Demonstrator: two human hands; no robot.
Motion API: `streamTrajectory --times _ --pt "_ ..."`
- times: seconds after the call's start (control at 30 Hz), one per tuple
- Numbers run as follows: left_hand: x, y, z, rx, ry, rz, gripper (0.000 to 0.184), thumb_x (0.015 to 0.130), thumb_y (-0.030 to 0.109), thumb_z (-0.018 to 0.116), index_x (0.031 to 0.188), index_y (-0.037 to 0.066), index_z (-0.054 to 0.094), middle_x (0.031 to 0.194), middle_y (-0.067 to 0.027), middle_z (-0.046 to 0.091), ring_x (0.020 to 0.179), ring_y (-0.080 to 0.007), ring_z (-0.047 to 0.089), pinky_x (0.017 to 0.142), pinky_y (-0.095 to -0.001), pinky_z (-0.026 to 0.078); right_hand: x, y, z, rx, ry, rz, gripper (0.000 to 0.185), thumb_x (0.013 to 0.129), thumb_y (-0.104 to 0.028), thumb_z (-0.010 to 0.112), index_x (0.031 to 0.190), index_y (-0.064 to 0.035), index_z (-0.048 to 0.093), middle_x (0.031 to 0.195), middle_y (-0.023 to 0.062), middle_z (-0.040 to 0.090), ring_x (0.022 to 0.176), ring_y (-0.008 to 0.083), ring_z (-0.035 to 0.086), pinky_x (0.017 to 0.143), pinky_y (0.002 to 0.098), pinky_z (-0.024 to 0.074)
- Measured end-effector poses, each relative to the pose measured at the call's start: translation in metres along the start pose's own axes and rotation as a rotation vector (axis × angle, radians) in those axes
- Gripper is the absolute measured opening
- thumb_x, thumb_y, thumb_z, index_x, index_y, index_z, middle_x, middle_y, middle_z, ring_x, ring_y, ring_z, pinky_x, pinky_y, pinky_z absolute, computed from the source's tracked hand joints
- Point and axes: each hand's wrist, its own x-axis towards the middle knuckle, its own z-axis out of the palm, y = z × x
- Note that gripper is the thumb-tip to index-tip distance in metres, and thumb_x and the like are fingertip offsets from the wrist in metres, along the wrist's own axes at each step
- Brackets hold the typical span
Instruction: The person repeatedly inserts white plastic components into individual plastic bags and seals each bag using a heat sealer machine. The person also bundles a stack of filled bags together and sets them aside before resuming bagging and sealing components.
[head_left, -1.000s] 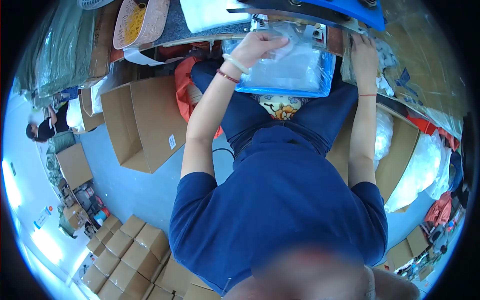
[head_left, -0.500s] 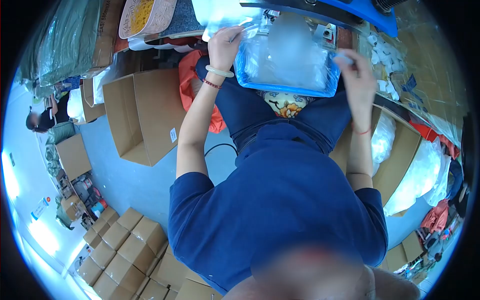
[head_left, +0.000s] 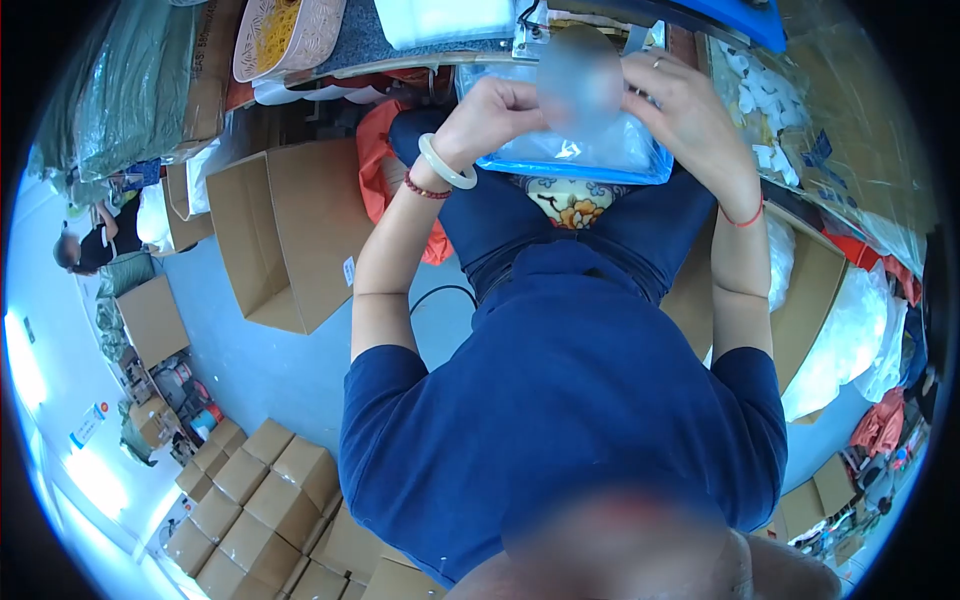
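My left hand (head_left: pixel 490 122), with a pale bangle and a red beaded bracelet at its wrist, is closed in a pinch at the left of a blurred patch. From the other side my right hand (head_left: pixel 688 112), with a ring and a red string at the wrist, reaches toward the same patch with bent, closed fingers. The blur hides both sets of fingertips and whatever lies between them. Below the hands, a blue-lined bin (head_left: pixel 590 172) holds clear plastic packaging (head_left: pixel 625 148). It sits at my lap, over a flowered cloth (head_left: pixel 575 206).
A white sheet-like stack (head_left: pixel 445 20) and a basket of yellow pieces (head_left: pixel 335 30) lie on the bench. White scraps (head_left: pixel 765 95) are at right. An open carton (head_left: pixel 290 240) stands at left; another (head_left: pixel 815 310) is by my right arm. A person (head_left: pixel 100 240) is far left.
Both hands have come inward and closer together over the bin. The left hand earlier held clear film near the bench edge; the right was farther out at the bin's right side.
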Motion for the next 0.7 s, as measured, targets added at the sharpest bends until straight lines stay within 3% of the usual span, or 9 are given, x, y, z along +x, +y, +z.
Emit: streamTrajectory --times 0.07,0.17,0.27,0.3,0.43,0.5,0.57,0.63,0.7 --pt "0.006 -0.006 0.002 -0.352 -0.296 -0.151 0.023 0.089 0.016 0.071 0.103 -0.002 0.073 0.091 -0.0103 0.074 0.084 -0.0155 0.069 0.076 -0.0263 0.055 0.0 0.014 0.006 0.023 -0.226 0.068 0.027 0.09 -0.021 0.065 0.112 -0.0043 0.066 0.103 0.0137 0.069 0.099 0.0304 0.064 0.085 0.0352 0.0494" --pt "0.025 -0.03 0.016 -0.65 -0.232 -0.277 0.025 0.091 0.013 0.068 0.107 -0.007 0.069 0.096 -0.0151 0.072 0.09 -0.0221 0.071 0.084 -0.0316 0.057 -0.004 0.039 0.016 0.021 -0.01 0.359 0.03 0.091 -0.023 0.063 0.116 -0.0059 0.065 0.105 0.0145 0.069 0.099 0.0318 0.065 0.083 0.0354 0.0507" --pt "0.058 -0.037 0.019 -0.926 -0.142 -0.294 0.026 0.093 0.009 0.063 0.113 -0.009 0.064 0.11 -0.0172 0.069 0.1 -0.0247 0.068 0.092 -0.0333 0.055 -0.031 0.056 -0.019 -0.671 0.209 0.074 0.026 0.094 -0.023 0.059 0.116 -0.0119 0.065 0.108 0.0119 0.069 0.095 0.0332 0.066 0.08 0.0403 0.0529" --pt "0.069 -0.039 0.018 -0.971 -0.15 -0.306 0.028 0.094 0.008 0.062 0.116 -0.008 0.062 0.113 -0.0169 0.068 0.105 -0.0239 0.067 0.096 -0.0334 0.052 -0.034 0.043 -0.02 -0.684 0.253 0.593 0.025 0.094 -0.02 0.057 0.117 -0.0161 0.065 0.115 0.0099 0.065 0.099 0.0326 0.065 0.081 0.0421 0.0529" --pt "0.075 -0.035 0.024 -0.94 -0.108 -0.273 0.027 0.095 0.01 0.061 0.117 -0.006 0.063 0.116 -0.0157 0.067 0.112 -0.0219 0.062 0.096 -0.0322 0.051 -0.077 0.118 0.001 -0.96 0.109 0.733 0.026 0.094 -0.02 0.056 0.119 -0.0171 0.064 0.118 0.0119 0.062 0.099 0.0369 0.063 0.081 0.0445 0.0527" --pt "0.069 -0.044 0.018 -0.811 -0.005 -0.237 0.028 0.095 0.013 0.063 0.116 -0.006 0.065 0.106 -0.0117 0.07 0.099 -0.0175 0.067 0.088 -0.0283 0.054 -0.078 0.13 0.01 -0.748 0.287 0.571 0.025 0.095 -0.02 0.054 0.119 -0.0163 0.063 0.112 0.0152 0.064 0.095 0.0407 0.063 0.08 0.0467 0.0523" --pt "0.062 -0.056 -0.008 -0.315 0.102 -0.077 0.028 0.094 0.017 0.065 0.114 -0.003 0.067 0.094 -0.0074 0.072 0.08 -0.0131 0.068 0.071 -0.0257 0.055 -0.063 0.129 0.007 -0.689 0.318 0.54 0.025 0.095 -0.019 0.055 0.118 -0.0152 0.063 0.11 0.0162 0.064 0.094 0.0401 0.063 0.08 0.0469 0.0521" --pt "0.069 -0.052 -0.037 0.094 0.535 0.07 0.031 0.091 0.018 0.068 0.115 -0.001 0.066 0.109 -0.0126 0.07 0.098 -0.0253 0.069 0.078 -0.0365 0.057 -0.057 0.132 0.012 -0.707 0.373 0.531 0.024 0.094 -0.018 0.058 0.116 -0.0116 0.064 0.106 0.0163 0.066 0.09 0.0353 0.066 0.078 0.0448 0.0521" --pt "0.078 -0.083 -0.059 0.699 0.605 0.394 0.038 0.086 0.027 0.071 0.114 0.003 0.066 0.113 -0.0163 0.068 0.111 -0.0332 0.063 0.095 -0.0432 0.047 -0.061 0.132 0.012 -0.641 0.427 0.523 0.023 0.094 -0.019 0.06 0.115 -0.0107 0.065 0.107 0.0162 0.066 0.089 0.034 0.066 0.078 0.0433 0.0521"
